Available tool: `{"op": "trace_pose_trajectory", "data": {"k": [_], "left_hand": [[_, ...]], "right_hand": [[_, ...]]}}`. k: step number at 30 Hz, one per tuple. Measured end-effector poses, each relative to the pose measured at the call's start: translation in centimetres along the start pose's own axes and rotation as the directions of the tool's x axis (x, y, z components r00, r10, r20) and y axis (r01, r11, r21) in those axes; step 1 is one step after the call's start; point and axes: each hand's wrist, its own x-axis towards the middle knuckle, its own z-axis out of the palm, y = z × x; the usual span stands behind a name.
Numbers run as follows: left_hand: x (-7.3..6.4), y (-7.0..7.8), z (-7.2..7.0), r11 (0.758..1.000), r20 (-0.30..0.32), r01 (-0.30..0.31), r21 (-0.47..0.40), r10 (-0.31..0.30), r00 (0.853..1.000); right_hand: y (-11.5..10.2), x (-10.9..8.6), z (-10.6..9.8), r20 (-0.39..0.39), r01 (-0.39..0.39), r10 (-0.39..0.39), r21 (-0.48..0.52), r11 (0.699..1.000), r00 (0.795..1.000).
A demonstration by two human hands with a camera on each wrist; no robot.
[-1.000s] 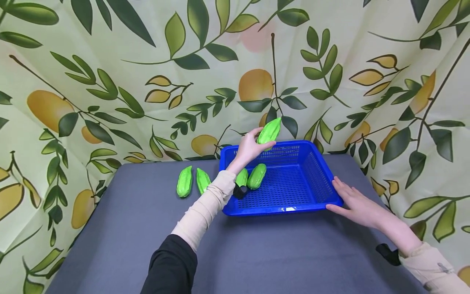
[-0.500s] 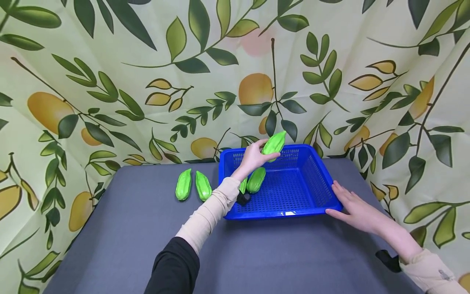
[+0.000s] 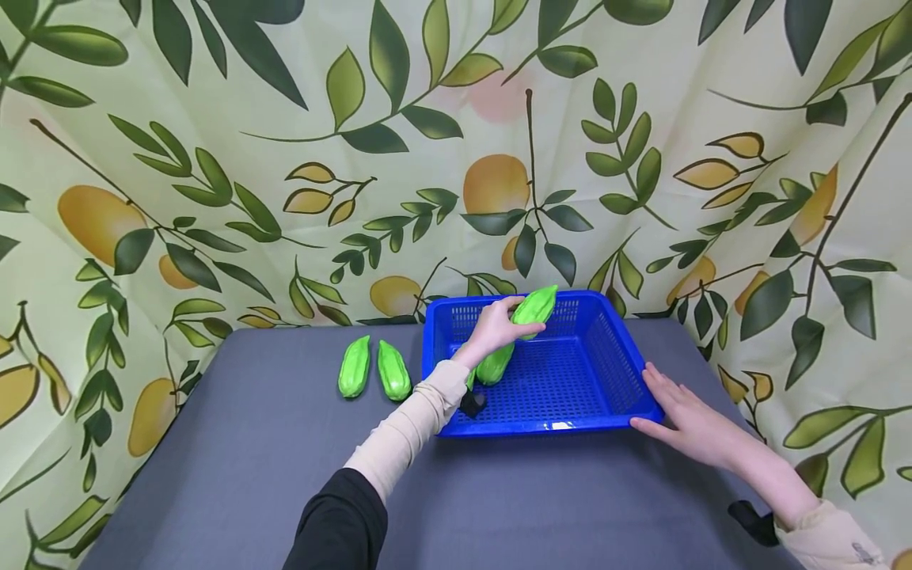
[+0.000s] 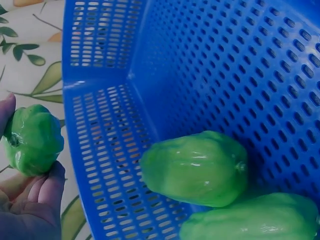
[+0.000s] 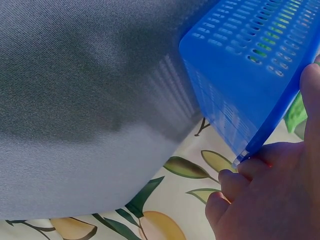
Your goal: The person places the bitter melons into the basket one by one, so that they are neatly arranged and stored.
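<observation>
My left hand (image 3: 493, 331) grips a bright green ridged gourd (image 3: 536, 310) above the back part of a blue perforated basket (image 3: 563, 424). In the left wrist view that gourd (image 4: 37, 142) sits between the thumb and fingers, its blunt end facing the camera. Two more gourds lie side by side at the basket's left: one (image 3: 494, 366) shows well, while my forearm mostly covers the other in the head view; in the left wrist view this second gourd (image 4: 255, 220) is plainer. My right hand (image 3: 694, 423) rests on the basket's front right corner with its fingers extended along the rim.
Left of the basket, two gourds (image 3: 354, 367) (image 3: 394, 370) lie apart on the grey tabletop (image 3: 249, 459). A cloth printed with leaves and fruit (image 3: 420, 229) hangs behind the table and along its sides.
My left hand has lowered with the gourd, bringing it from above the back rim down toward the basket. My right hand stays at the corner. The head view has tilted slightly upward.
</observation>
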Motion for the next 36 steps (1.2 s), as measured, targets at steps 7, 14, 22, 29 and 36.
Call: {"op": "trace_pose_trajectory", "data": {"k": [7,14,22,29,36], "left_hand": [[-0.2,-0.2,0.5,0.999,0.035,-0.009,0.041,0.007,0.999],[-0.1,-0.2,1.1,0.990,0.083,-0.031,0.139,0.019,0.996],[-0.1,-0.6,1.8,0.976,0.121,-0.019,0.216,-0.007,0.993],[-0.4,-1.3,2.3,0.966,0.142,-0.007,0.258,-0.031,0.989],[-0.5,-1.8,2.6,0.954,0.146,-0.016,0.299,-0.030,0.989]], "right_hand": [[0.0,-0.2,0.1,-0.002,-0.004,0.004,0.001,1.000,1.000],[0.1,-0.1,-0.1,-0.011,0.011,-0.011,-0.006,1.000,1.000],[0.4,-0.1,-0.2,-0.015,0.032,-0.031,0.008,0.999,0.999],[0.3,-0.2,-0.1,-0.008,0.029,-0.029,0.019,0.999,1.000],[0.3,-0.1,-0.1,-0.002,0.024,-0.024,0.023,0.999,1.000]]}}
